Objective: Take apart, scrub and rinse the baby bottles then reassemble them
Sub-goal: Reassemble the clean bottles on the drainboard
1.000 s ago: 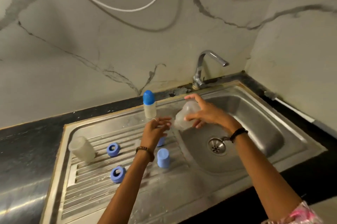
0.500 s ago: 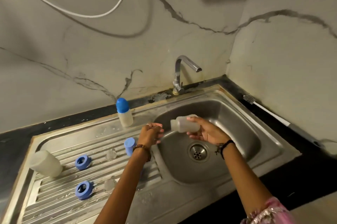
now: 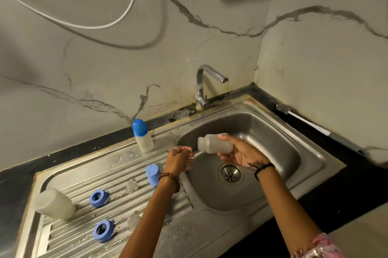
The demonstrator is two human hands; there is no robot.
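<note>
My right hand (image 3: 241,152) grips a translucent bottle body (image 3: 215,146), held level over the sink basin (image 3: 273,142) with its open mouth pointing left. My left hand (image 3: 178,159) is just left of that mouth, fingers curled, pinching what looks like a thin pale stick (image 3: 195,154) that points at the opening. On the drainboard (image 3: 84,178) stand a capped bottle (image 3: 142,138), an upturned bottle body (image 3: 53,204), a blue cap (image 3: 153,174), two blue rings (image 3: 98,198) (image 3: 104,230) and two clear nipples (image 3: 131,186) (image 3: 133,222).
The tap (image 3: 201,89) rises behind the basin with no water running, and the drain (image 3: 230,174) lies under my right wrist. A long-handled brush (image 3: 304,121) lies on the dark counter at the right wall. A white cable (image 3: 105,24) hangs on the marble wall.
My right hand has lowered the bottle body over the basin and turned it level, mouth toward my left hand. The view has swung right, so the drainboard parts sit further left.
</note>
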